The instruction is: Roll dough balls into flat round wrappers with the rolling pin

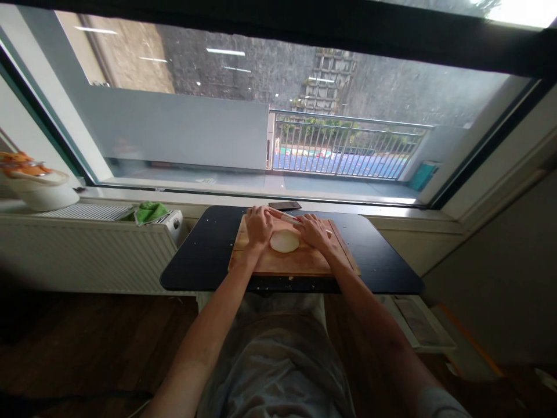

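A thin wooden rolling pin [285, 217] lies slantwise over a wooden cutting board [278, 266]. My left hand [258, 225] is closed over its far left end. Farther along, my right hand [313, 230] grips the pin near its right end, whose tip shows past the hand. Between my hands, just on the near side of the pin, a flat round of pale dough [285, 241] rests on the board. Whether the pin touches the dough's far edge I cannot tell.
The board stands on a small black table [195, 255] dotted with crumbs. A dark phone-like slab [285, 205] lies by the windowsill. At left are a radiator [108, 249], a green cloth [150, 212] and a white pot [47, 190]. A large window rises behind.
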{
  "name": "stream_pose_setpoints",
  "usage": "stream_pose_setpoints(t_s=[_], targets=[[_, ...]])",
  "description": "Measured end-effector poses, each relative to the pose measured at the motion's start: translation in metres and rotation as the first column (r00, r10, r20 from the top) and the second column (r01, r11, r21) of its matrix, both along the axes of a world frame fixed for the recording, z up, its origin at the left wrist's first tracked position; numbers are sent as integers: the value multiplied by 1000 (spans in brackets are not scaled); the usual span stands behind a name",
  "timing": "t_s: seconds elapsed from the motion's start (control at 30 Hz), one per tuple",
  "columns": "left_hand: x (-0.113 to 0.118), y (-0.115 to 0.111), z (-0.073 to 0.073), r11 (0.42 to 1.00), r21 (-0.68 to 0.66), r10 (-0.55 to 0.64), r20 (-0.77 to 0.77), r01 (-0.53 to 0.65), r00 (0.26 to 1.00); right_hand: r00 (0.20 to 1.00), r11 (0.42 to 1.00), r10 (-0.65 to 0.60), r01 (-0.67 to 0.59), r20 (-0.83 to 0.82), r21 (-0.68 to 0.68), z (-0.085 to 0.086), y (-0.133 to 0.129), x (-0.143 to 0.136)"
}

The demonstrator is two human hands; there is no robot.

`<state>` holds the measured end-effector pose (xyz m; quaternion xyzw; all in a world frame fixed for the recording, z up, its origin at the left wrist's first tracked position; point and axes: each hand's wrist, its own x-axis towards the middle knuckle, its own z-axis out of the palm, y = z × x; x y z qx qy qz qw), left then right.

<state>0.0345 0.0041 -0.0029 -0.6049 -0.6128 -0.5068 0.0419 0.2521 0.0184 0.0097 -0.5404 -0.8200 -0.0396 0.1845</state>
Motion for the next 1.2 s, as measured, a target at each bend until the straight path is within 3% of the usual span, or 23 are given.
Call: stream_pose_setpoints(t_s=[0.2,0.37,0.5,0.77,0.97,1.2], targets=[[-5,-12,9,979,-37,201,-20,-202,979,980,981,194,-194,42,-5,15,-11,2],[-2,-14,13,970,-146,179,-102,-193,979,949,949,315,-315,-18,-27,15,-10,4],[1,-14,15,962,-247,83,-153,-120,985,982,984,171,-174,-77,-30,18,-1,-11],[0,-9,11,939,-314,81,-201,-142,976,979,993,-87,100,183,-61,13,5,-48],[-5,-4,11,897,-426,39,-185,-116,982,967,983,-126,151,223,-101,16,10,-50],[-6,-1,9,889,-443,22,-203,-112,979,957,969,-80,141,280,-204,19,29,-49]])
